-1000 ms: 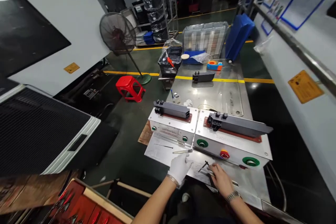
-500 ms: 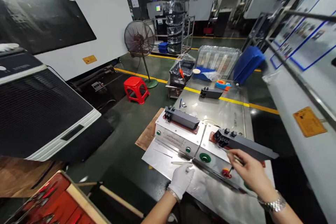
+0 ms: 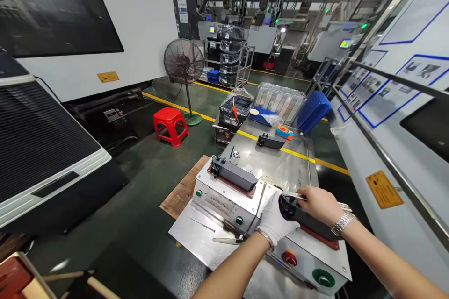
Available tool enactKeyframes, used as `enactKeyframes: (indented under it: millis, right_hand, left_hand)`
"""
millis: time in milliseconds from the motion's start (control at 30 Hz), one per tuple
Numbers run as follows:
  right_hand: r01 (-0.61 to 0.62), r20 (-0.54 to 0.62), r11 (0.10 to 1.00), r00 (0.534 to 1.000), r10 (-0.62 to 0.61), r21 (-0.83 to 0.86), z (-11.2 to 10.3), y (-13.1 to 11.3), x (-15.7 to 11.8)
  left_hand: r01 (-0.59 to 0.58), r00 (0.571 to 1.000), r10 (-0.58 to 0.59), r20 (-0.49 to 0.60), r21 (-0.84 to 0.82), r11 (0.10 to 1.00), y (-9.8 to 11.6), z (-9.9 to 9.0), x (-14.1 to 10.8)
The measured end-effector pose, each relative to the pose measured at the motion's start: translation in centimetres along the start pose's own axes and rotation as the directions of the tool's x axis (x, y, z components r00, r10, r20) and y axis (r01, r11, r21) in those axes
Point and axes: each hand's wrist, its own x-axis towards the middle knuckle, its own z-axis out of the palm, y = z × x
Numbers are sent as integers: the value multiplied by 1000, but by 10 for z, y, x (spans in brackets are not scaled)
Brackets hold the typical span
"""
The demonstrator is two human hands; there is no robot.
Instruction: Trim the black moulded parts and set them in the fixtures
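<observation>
My left hand (image 3: 275, 219), in a white glove, wraps round the left end of a dark grey plastic part (image 3: 310, 219) on the right white fixture box (image 3: 305, 246). My bare right hand (image 3: 321, 203) is closed on a thin metal tool (image 3: 293, 195), whose tip lies over the part's black clips near the gloved fingers; its exact kind is unclear. A similar grey part (image 3: 233, 173) sits on the left fixture box (image 3: 224, 202). On the metal plate in front lie a pale-handled tool (image 3: 224, 241) and a thin rod (image 3: 201, 224).
A red button (image 3: 289, 258) and a green button (image 3: 323, 278) are on the right box's front. Behind stand another grey part (image 3: 270, 141), an orange-and-blue tape dispenser (image 3: 285, 132) and clear trays (image 3: 279, 101). A red stool (image 3: 170, 126) and a fan (image 3: 184, 63) are at left.
My left hand has moved from the metal plate up to the right-hand part and taken hold of its end. My right hand has risen from the box's front to above the part with the tool.
</observation>
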Motion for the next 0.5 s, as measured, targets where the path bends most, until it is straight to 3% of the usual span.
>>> enactKeyframes:
  millis: [133, 367, 433, 500]
  right_hand:
    - [95, 65, 989, 994, -88, -113, -13, -6, 11]
    - [122, 127, 971, 987, -98, -203, -11, -39, 20]
    - [103, 106, 973, 991, -82, -205, -31, -44, 17]
    - [60, 41, 977, 998, -52, -205, -68, -42, 9]
  left_hand:
    - [-67, 997, 68, -22, 50, 996, -7, 11, 13]
    - [-206, 977, 192, 93, 176, 963, -3, 16, 24]
    - [-200, 978, 183, 99, 194, 961, 2, 12, 22]
    - [-144, 988, 130, 85, 188, 972, 6, 8, 20]
